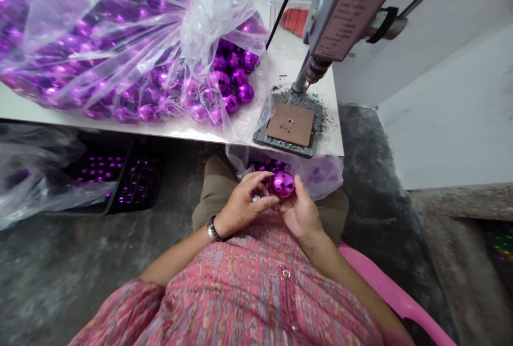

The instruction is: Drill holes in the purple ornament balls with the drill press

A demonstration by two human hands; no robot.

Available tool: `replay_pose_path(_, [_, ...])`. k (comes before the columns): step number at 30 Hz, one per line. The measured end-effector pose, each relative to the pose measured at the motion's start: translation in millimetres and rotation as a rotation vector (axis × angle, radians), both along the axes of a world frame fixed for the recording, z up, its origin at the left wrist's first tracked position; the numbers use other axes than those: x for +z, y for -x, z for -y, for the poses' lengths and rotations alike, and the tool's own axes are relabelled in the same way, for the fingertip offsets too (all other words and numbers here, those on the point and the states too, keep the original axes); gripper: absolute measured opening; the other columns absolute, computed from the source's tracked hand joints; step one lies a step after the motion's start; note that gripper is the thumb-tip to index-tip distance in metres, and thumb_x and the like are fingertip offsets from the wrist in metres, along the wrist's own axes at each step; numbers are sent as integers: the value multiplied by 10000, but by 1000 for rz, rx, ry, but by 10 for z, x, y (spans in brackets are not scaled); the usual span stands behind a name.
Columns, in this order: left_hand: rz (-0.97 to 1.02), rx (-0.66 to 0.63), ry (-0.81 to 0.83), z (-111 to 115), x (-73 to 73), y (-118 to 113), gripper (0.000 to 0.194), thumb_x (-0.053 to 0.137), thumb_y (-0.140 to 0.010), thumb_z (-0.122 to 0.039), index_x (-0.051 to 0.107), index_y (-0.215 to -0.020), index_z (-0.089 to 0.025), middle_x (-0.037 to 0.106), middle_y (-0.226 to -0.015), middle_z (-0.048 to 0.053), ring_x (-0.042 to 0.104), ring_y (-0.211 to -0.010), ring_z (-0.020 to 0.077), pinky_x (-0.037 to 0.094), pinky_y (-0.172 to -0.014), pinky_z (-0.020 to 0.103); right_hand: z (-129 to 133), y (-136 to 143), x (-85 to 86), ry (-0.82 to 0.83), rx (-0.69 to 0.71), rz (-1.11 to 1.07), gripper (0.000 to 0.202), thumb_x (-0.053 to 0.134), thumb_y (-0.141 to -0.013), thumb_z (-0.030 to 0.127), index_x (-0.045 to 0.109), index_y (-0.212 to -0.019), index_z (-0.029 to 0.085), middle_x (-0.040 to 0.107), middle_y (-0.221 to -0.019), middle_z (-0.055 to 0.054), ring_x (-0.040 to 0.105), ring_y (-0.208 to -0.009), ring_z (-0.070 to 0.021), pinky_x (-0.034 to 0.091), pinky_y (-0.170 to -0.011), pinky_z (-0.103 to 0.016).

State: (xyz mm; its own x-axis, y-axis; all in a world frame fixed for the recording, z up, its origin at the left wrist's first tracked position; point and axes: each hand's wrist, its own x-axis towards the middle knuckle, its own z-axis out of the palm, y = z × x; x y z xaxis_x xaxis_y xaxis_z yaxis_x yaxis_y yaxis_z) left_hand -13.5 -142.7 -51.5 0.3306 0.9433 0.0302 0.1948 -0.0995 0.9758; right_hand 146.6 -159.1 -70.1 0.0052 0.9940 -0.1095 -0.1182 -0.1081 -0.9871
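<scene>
A shiny purple faceted ball [283,184] is held over my lap between both hands. My right hand [300,209] cups it from below and the right, with the thumb along its side. From the left, my left hand [244,201] curls its thumb and fingers against the ball; its fingertips are partly hidden. Just behind the ball, an opened plastic bag [320,172] with more purple pieces lies across my lap under the table edge. Above it on the table stands a drill press [340,14], its bit over a brown square board [294,124] with a small hole.
A large clear bag [132,41] full of purple balls covers the table's [180,133] left part. Dark shavings surround the drill base. On the floor at left sit black crates [138,185] of purple pieces. A pink chair [377,276] is at my right, beside a wall.
</scene>
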Motion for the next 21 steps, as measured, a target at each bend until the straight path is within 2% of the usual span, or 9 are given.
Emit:
replay_pose_path(2, [56, -44, 67, -5, -5, 12, 660, 771, -791, -482, 567, -1373, -245, 602, -1350, 127, 639, -1137, 244, 538, -1009, 436, 45, -30, 27, -44, -33, 158, 620, 464, -900, 623, 546, -1311, 167, 643, -1195, -96, 640, -1024, -90, 564, -910, -235])
replay_pose_path(4, [132, -116, 129, -12, 16, 23, 722, 745, -808, -517, 515, -1432, -238, 583, -1410, 136, 600, -1244, 281, 504, -1072, 456, 94, -63, 68, -103, -54, 319, 639, 645, -812, 554, 543, -1334, 199, 583, -1325, -91, 597, -1191, -119, 524, -1085, -293])
replay_pose_path(7, [198, -183, 187, -25, 73, 32, 728, 708, -841, -520, 477, -1464, -222, 586, -1431, 131, 586, -1282, 291, 489, -1101, 452, 138, -93, 115, -222, -57, 516, 684, 731, -750, 486, 542, -1348, 211, 570, -1344, -96, 555, -1277, -158, 457, -1194, -374])
replay_pose_path(13, [155, -166, 220, -35, 119, 19, 706, 721, -834, -487, 490, -1440, -206, 594, -1423, 126, 590, -1275, 284, 484, -1111, 453, 124, -96, 98, -466, -61, 750, 520, 625, -846, 400, 550, -1320, 201, 595, -1306, -93, 574, -1260, -143, 508, -1121, -354])
replay_pose_path(17, [147, -138, 242, -28, 95, 8, 666, 712, -843, -452, 498, -1425, -211, 592, -1426, 119, 574, -1294, 275, 462, -1134, 448, 110, -110, 46, -602, -62, 825, 439, 628, -849, 314, 592, -1280, 235, 601, -1309, -60, 577, -1254, -119, 509, -1091, -309])
replay_pose_path(21, [186, -97, 341, -2, 52, -11, 651, 721, -831, -417, 510, -1414, -218, 598, -1416, 114, 566, -1295, 272, 456, -1132, 445, 103, -112, 4, -696, -96, 872, 426, 658, -828, 267, 629, -1253, 264, 597, -1317, -46, 588, -1197, -99, 521, -1050, -276])
